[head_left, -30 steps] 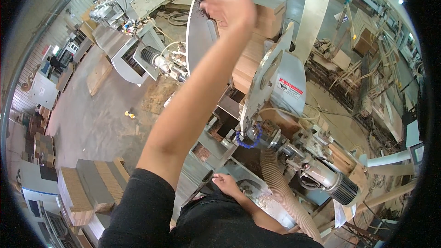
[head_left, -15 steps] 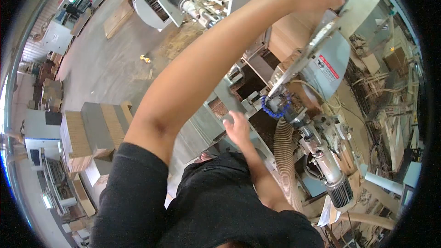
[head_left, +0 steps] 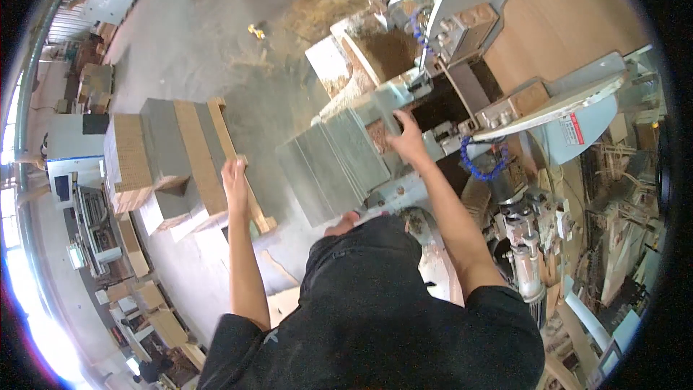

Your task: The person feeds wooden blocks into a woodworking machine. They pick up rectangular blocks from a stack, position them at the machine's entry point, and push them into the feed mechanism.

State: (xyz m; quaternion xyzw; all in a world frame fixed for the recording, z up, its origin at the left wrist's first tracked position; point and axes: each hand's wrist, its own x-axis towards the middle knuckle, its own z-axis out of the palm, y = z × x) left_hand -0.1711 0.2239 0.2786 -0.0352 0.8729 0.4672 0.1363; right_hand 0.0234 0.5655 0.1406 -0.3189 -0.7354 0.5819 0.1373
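My left hand (head_left: 234, 175) is over a wooden strip (head_left: 245, 188) beside stacked grey and brown panels (head_left: 184, 148). Its fingers are loosely bent with no object visible in them; whether they touch the strip I cannot tell. My right hand (head_left: 410, 143) is open, thumb and fingers spread, just above the near part of a machine by a flat grey metal bed (head_left: 325, 162). Nothing shows in that hand. Beyond it, a large brown panel (head_left: 570, 14) lies on the machine between two grey curved guards, one being the right guard (head_left: 588, 126) with a red-and-white label.
A motor unit (head_left: 523, 260) with a blue segmented hose (head_left: 482, 162) stands at my right. Sawdust (head_left: 307, 11) covers the floor ahead, where a small yellow object (head_left: 256, 31) lies. More machines and boards line the left side.
My left arm has come back from the far guards to the panel stack at my left. My right hand has moved slightly forward and right. The view has turned left.
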